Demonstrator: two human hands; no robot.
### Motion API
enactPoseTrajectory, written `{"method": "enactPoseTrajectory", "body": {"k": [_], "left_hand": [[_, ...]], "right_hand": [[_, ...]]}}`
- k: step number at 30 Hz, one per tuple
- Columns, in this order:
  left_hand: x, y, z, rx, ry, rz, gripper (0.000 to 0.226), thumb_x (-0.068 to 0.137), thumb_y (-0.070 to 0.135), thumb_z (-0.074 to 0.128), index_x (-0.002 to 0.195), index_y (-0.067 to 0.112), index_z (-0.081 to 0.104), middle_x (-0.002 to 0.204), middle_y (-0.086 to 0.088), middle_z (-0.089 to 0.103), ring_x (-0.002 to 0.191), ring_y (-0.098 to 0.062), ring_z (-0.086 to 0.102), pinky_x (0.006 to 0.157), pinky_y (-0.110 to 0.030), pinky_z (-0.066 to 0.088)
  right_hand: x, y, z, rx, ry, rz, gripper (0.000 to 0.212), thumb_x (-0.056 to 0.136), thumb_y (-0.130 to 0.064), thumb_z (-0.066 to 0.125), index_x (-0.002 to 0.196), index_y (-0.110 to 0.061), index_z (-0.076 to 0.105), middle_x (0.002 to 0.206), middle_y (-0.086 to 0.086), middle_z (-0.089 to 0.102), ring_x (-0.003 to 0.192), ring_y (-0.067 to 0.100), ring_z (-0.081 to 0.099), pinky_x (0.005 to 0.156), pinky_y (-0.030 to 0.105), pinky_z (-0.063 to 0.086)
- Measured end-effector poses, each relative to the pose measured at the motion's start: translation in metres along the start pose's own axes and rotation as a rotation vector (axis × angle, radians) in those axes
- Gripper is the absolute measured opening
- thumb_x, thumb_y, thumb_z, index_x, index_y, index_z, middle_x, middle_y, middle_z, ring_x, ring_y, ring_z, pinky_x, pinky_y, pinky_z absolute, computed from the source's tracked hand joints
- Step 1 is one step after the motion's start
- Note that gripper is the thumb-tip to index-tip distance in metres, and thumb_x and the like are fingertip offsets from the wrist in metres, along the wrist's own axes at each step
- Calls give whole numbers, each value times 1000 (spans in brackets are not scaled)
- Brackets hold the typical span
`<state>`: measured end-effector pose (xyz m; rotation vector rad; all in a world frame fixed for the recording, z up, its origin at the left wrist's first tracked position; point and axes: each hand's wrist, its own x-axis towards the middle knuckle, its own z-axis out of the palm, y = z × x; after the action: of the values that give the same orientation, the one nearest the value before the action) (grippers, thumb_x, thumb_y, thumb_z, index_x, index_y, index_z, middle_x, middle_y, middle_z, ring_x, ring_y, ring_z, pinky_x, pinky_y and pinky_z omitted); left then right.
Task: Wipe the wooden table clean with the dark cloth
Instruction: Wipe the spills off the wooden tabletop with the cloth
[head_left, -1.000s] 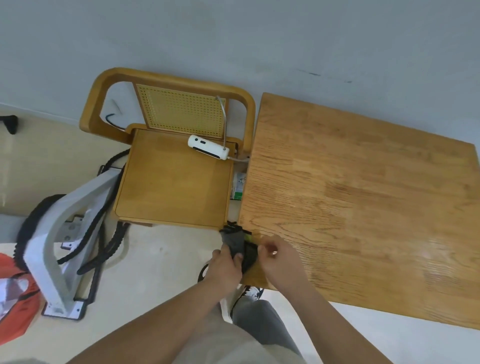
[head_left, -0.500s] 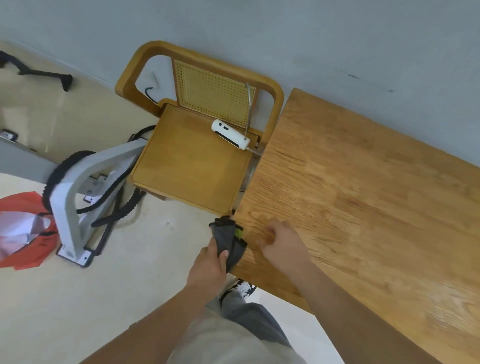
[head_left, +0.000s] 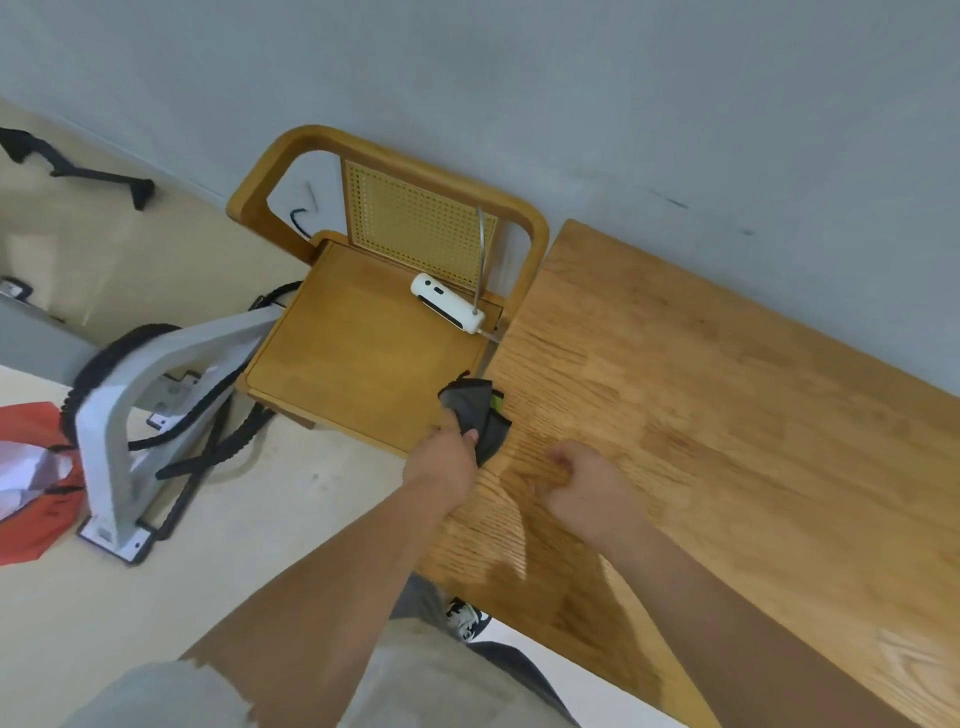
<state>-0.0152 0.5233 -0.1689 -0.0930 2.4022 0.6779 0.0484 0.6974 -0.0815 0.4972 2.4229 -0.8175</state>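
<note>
Here's the wooden table (head_left: 727, 415): broad, warm oak-coloured planks with long visible grain, a squared edge and a faint sheen near the front. At its left corner is the dark cloth (head_left: 480, 415), soft and grey-black, bunched into crumpled folds with a flash of lime-green trim, sitting over the table edge just beside the chair seat. The left hand (head_left: 444, 460) grips it, thumb and fingers wrapped round the bundle, forearm reaching straight in from below. The right hand (head_left: 587, 488) sits on the tabletop just right of the cloth, fingers curled under into a fist, nothing seen in it. Beside the table is a bentwood chair (head_left: 358, 353) with a woven cane back, and a smooth, rounded white device (head_left: 448, 309) lies on its flat seat.
</note>
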Motion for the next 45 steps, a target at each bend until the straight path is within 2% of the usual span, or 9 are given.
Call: {"method": "enactPoseTrajectory", "body": {"k": [4,9,14,19,24,31,36,39,45], "left_hand": [[-50,-50,21,55,85,93,65,107,46,28,162,15,12,141,-15,48,126,-31,47,102,-42,48],[-57,-68,9,151,-39,84,65,106,48,24,160,14,14,147,-8,45,132,-23,47,104,-30,45],[31,-8,-19,59,-127,115,63,107,47,27,159,14,17,144,-12,49,124,-30,53,99,-44,50],[137,84,-45,71,-186,190,64,109,43,28,160,8,13,155,-21,39,131,-37,50,104,-45,46],[186,126,-59,157,-164,237,44,108,42,34,132,5,44,134,-21,54,119,-37,54,90,-47,49],[227,167,-79,233,-80,307,37,108,40,37,118,8,53,122,-18,56,116,-36,52,91,-45,46],[279,221,-101,292,-142,345,37,109,37,36,121,7,53,127,-22,56,117,-38,54,90,-43,46],[304,255,-119,374,-217,407,36,110,27,34,135,6,50,135,-24,53,123,-38,53,98,-45,47],[346,295,-129,612,-408,507,50,111,37,27,145,7,48,144,-19,53,126,-32,52,88,-30,36]], "right_hand": [[23,-4,-13,7,-31,6,64,93,-41,72,149,-24,48,150,0,49,131,21,52,98,24,42],[69,-24,-36,-114,-52,17,81,89,-45,75,158,-27,36,162,4,33,145,26,37,113,36,41],[131,-44,-69,-232,7,46,93,85,-45,79,160,-27,28,164,2,27,149,25,28,116,41,40],[194,-54,-118,-378,61,161,105,77,-48,86,160,-30,24,166,4,20,153,30,21,113,47,40],[239,-59,-141,-415,47,354,135,62,-43,98,162,-36,8,172,6,-2,158,36,3,109,56,45],[257,-56,-142,-338,-9,414,147,62,-30,100,163,-38,-6,172,3,-19,159,36,-10,109,58,43],[256,-51,-143,-289,-24,415,149,62,-29,99,162,-43,-11,170,-4,-26,159,29,-16,111,58,44],[260,-50,-143,-274,-27,408,149,64,-27,98,162,-43,-12,169,-2,-29,158,31,-17,112,59,44],[260,-45,-143,-276,-68,399,149,66,-27,97,160,-44,-16,167,0,-35,157,32,-21,114,54,42]]}}
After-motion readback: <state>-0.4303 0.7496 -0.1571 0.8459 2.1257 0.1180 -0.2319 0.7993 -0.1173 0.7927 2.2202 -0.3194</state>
